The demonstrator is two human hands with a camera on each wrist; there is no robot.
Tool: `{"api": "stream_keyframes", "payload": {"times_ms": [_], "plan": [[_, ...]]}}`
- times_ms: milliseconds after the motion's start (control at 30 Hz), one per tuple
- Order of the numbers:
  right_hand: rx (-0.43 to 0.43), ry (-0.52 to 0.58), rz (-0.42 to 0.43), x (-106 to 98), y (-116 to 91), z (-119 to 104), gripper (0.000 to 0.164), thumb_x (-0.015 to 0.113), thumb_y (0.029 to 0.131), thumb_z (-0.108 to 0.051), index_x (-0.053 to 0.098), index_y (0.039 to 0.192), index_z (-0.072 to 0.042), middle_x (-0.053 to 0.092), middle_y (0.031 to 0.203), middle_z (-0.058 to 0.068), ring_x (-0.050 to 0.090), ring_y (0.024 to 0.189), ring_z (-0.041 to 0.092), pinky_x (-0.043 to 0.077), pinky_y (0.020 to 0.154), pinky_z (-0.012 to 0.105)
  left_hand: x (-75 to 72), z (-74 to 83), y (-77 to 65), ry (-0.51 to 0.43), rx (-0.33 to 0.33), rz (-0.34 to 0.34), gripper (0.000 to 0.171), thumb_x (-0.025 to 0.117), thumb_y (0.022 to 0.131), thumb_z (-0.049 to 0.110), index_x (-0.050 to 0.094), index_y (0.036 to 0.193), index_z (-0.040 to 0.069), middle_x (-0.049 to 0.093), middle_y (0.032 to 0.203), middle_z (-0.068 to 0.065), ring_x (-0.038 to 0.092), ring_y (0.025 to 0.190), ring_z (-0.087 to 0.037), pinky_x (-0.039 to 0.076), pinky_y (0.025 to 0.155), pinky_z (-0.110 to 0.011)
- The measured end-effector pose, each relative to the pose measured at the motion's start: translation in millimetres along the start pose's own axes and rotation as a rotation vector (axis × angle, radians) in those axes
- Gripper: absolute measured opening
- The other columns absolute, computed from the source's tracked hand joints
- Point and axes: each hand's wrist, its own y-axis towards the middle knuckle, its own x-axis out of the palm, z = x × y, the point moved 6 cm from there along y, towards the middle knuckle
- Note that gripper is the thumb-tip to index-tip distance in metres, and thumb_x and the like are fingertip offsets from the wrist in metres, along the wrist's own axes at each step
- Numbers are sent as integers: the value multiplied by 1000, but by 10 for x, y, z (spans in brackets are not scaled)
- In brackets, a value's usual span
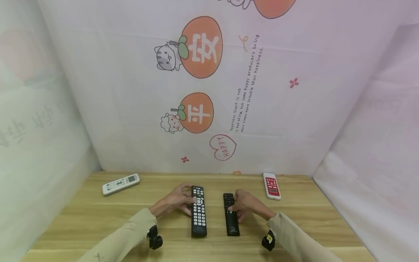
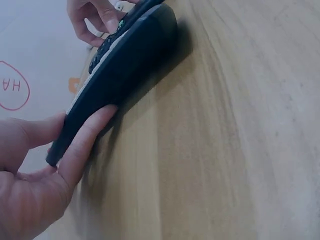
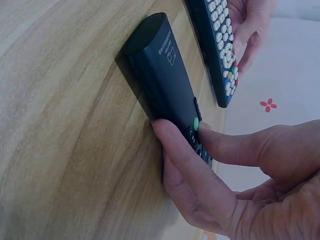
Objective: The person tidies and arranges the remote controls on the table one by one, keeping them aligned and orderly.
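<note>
Thumb on top and fingers along its side, my left hand grips a black remote control with white buttons. In the left wrist view, that remote's dark underside shows, with a shadow on the wood below it. My right hand holds a slimmer black remote control by its right side, thumb over the buttons. A green button and a printed logo show on the slimmer remote in the right wrist view. Both remotes point away from me, side by side with a gap between.
A white remote lies slanted at the back left of the wooden table. At the back right lies a white remote with a red face. Printed white cloth walls the table's back and both sides.
</note>
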Motion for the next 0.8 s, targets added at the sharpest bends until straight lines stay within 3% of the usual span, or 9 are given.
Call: {"api": "stream_keyframes", "payload": {"times_ms": [367, 800], "plan": [[6, -1, -7, 0, -4, 7, 31, 74, 95, 1, 51, 116, 8, 66, 80, 20, 73, 67, 30, 68, 61, 38, 51, 139, -123, 147, -2, 83, 71, 72, 92, -8, 32, 150, -15, 67, 101, -27, 73, 72, -28, 68, 59, -40], [13, 7, -23, -2, 43, 37, 33, 75, 95, -1, 52, 116, 7, 66, 82, 21, 73, 69, 30, 68, 61, 38, 69, 164, -148, 176, -14, 134, 73, 75, 88, -9, 35, 149, -15, 67, 107, -26, 74, 72, -31, 67, 57, -39]]}}
